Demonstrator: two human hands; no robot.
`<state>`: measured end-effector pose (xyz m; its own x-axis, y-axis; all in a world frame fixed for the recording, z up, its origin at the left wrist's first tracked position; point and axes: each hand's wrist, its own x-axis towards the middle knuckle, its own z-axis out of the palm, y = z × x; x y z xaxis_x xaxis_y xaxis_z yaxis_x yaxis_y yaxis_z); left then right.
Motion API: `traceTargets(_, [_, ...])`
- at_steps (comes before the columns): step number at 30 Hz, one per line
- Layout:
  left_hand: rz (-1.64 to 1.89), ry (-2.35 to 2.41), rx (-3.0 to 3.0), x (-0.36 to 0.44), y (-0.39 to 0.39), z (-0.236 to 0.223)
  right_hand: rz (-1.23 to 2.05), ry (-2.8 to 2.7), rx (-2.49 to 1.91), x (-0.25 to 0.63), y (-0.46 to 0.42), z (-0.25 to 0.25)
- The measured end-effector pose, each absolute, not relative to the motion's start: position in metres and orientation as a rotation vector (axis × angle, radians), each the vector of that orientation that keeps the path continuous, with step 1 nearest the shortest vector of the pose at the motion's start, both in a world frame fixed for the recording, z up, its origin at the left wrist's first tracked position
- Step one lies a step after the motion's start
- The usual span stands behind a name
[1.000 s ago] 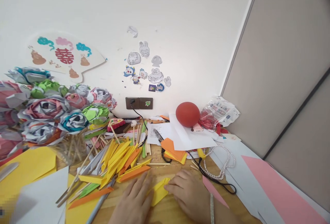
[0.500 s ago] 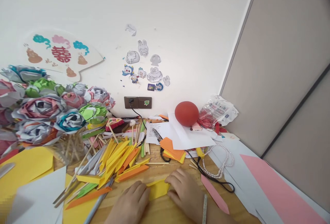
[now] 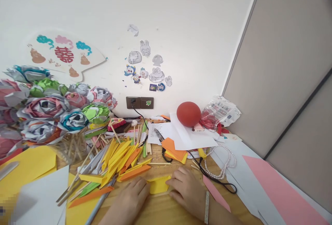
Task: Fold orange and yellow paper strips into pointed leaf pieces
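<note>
A small piece of yellow paper point(image 3: 159, 185), its upper edge folded, lies at the front of the wooden table between my hands. My left hand point(image 3: 133, 194) grips its left end with the fingers curled and the fingertips partly hidden. At the right end, my right hand point(image 3: 185, 188) pinches the paper between thumb and fingers. Just beyond my left hand lies a heap of folded yellow paper strips point(image 3: 118, 159), with orange strips point(image 3: 135, 172) among them. A pink paper strip point(image 3: 216, 194) lies beside my right wrist.
Paper flowers point(image 3: 46, 109) crowd the left side in a clear container point(image 3: 71, 147). Orange paper pieces point(image 3: 174, 150) lie over scissors point(image 3: 166, 156) ahead. A red balloon point(image 3: 188, 114), a bead string point(image 3: 224, 173), a black cord point(image 3: 220, 182) and white sheets point(image 3: 241, 169) occupy the right.
The yellow paper has shifted slightly away from me and lies a little flatter between my hands. Both hands keep their hold. The whole view has moved a little.
</note>
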<state>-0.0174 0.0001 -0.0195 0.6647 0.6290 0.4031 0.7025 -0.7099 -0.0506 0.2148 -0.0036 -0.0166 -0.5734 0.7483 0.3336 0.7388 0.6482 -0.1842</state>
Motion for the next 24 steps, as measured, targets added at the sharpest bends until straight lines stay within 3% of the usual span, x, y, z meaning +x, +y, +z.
traceTargets(6, [-0.513,-1.096,-2.695,-0.016,0.003,-0.019,0.075,-2.384,-1.185,0.210,0.000,-0.022])
traceTargets(16, [-0.655,-1.014,-2.662,-0.015,0.003,-0.026,-0.134,-2.417,-1.142,0.210,0.003,-0.028])
traceTargets(24, [-0.817,-1.139,-2.653,-0.005,-0.001,-0.014,0.101,-2.169,-1.275,0.206,0.000,-0.030])
